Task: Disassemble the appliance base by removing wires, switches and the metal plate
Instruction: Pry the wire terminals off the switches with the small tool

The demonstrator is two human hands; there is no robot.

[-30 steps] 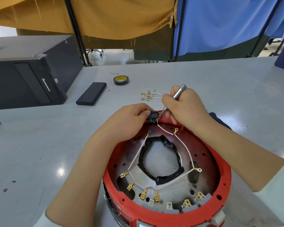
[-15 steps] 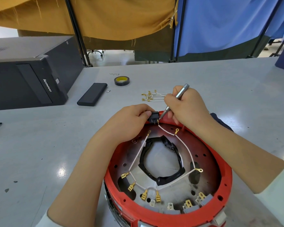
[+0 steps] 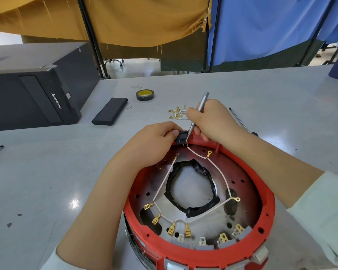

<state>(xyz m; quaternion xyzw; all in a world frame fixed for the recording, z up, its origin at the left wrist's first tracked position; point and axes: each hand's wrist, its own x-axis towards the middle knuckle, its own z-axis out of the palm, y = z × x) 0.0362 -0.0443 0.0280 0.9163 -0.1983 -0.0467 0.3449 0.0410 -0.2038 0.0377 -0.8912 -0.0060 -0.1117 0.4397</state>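
Left fingers [image 3: 172, 133] pinching black switch [image 3: 180, 137], screwdriver [image 3: 198, 112] tip touching beside

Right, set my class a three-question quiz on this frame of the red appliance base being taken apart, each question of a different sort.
1. True or false: the left hand grips the black switch at the far rim of the red base.
2. Which tool does the right hand hold? A) pliers B) a slim silver screwdriver C) a knife
3. Fill in: the removed wires lie on the table just beyond the ____ hand.

Key: 1 true; 2 B; 3 right.
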